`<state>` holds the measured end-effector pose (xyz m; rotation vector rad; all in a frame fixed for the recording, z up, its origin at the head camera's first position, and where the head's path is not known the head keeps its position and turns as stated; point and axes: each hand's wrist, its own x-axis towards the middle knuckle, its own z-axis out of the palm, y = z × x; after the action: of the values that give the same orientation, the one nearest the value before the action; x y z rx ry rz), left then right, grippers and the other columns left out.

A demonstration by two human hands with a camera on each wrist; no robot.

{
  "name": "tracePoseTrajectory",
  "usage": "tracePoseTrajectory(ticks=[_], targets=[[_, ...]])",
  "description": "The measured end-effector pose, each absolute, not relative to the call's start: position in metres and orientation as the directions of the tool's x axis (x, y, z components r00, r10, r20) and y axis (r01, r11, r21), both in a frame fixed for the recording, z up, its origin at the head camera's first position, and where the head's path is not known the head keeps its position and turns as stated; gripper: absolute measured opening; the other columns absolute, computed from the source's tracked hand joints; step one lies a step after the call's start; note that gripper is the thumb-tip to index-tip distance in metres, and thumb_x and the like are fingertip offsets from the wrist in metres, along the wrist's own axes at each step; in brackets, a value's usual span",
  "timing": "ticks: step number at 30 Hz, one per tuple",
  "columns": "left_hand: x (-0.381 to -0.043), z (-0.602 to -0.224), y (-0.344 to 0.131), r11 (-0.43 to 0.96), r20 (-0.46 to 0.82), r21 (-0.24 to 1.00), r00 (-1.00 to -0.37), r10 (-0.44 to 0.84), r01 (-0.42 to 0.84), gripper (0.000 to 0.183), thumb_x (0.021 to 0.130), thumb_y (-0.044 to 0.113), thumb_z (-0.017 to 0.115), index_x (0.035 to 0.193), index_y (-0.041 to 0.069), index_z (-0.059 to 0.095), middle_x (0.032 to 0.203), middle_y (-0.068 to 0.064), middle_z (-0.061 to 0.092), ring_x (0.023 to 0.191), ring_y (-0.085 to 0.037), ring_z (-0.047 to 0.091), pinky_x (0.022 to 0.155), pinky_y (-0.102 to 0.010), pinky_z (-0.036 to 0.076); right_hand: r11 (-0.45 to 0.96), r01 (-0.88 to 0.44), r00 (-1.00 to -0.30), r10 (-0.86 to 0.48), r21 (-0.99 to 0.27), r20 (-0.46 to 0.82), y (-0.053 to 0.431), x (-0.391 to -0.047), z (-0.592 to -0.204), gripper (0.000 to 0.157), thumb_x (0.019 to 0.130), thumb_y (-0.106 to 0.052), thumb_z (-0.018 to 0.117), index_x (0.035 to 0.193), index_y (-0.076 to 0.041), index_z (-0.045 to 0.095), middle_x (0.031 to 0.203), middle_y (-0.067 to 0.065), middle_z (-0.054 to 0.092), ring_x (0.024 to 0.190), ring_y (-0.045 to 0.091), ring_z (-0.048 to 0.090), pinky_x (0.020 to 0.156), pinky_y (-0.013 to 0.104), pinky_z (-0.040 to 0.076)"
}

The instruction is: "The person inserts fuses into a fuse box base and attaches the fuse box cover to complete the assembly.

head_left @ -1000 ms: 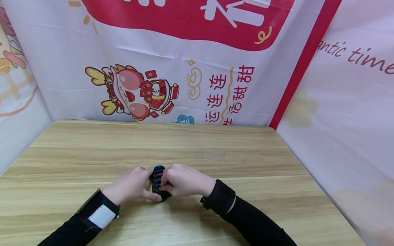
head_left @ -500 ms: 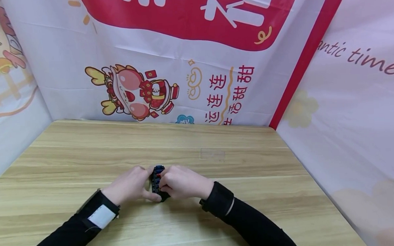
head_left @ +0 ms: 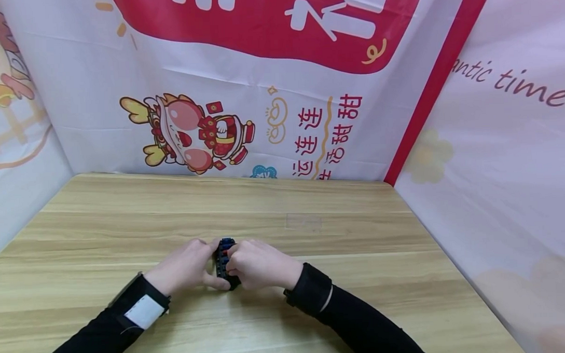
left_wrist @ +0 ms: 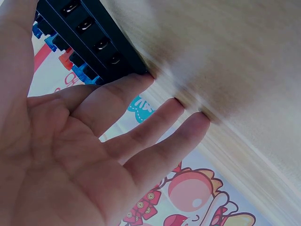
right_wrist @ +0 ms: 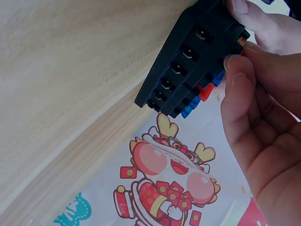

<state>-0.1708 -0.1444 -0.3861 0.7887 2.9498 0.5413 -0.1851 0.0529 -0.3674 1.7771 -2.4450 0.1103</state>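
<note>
A black fuse block (head_left: pixel 221 260) stands on the table between both hands, a row of small blue, red and orange blade fuses along it. My left hand (head_left: pixel 188 267) grips the block by its ends, thumb at the near end and forefinger at the far one. In the left wrist view, its other fingers stretch out toward the tabletop. My right hand (head_left: pixel 264 264) is curled over the right side of the block. Thumb and forefinger pinch at the fuse row beside an orange fuse (right_wrist: pixel 241 41), and the pinched fuse is mostly hidden. A red fuse (right_wrist: pixel 205 91) sits farther along.
The wooden table (head_left: pixel 139 218) runs back to a printed cloth backdrop (head_left: pixel 241 63). A clear rectangular patch (head_left: pixel 304 222) lies flat on the tabletop behind the right hand. Both wrists wear black straps (head_left: pixel 309 287).
My right hand has shifted slightly left and rolled a little further over the block. The left hand and the fuse block stay in place; the head view has drifted slightly.
</note>
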Motion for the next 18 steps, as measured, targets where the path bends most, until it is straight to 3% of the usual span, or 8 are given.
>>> tracePoseTrajectory(ticks=[8, 18], targets=[[-0.1698, -0.3849, -0.1449, 0.803, 0.052, 0.357, -0.868, 0.494, 0.478, 0.084, 0.062, 0.062, 0.076, 0.117, 0.000, 0.058, 0.067, 0.004, 0.047, 0.058, -0.010, 0.043, 0.054, -0.027, 0.037, 0.314, -0.949, -0.312, -0.932, -0.020, 0.183, 0.0508, -0.1822, -0.3679, 0.035, 0.075, 0.005, 0.055, 0.057, -0.017, 0.034, 0.063, -0.006, 0.026, 0.054, 0.005, 0.023, 0.049, 0.015, 0.017], [-0.1710, -0.3858, -0.1449, 0.802, 0.045, 0.366, -0.870, 0.492, 0.472, 0.083, 0.062, 0.061, 0.077, 0.116, 0.001, 0.058, 0.067, 0.004, 0.048, 0.057, -0.010, 0.043, 0.053, -0.027, 0.037, 0.320, -0.947, -0.318, -0.928, -0.023, 0.193, 0.0501, -0.1811, -0.3673, 0.035, 0.074, 0.005, 0.056, 0.056, -0.016, 0.034, 0.062, -0.006, 0.027, 0.054, 0.005, 0.024, 0.049, 0.015, 0.017]])
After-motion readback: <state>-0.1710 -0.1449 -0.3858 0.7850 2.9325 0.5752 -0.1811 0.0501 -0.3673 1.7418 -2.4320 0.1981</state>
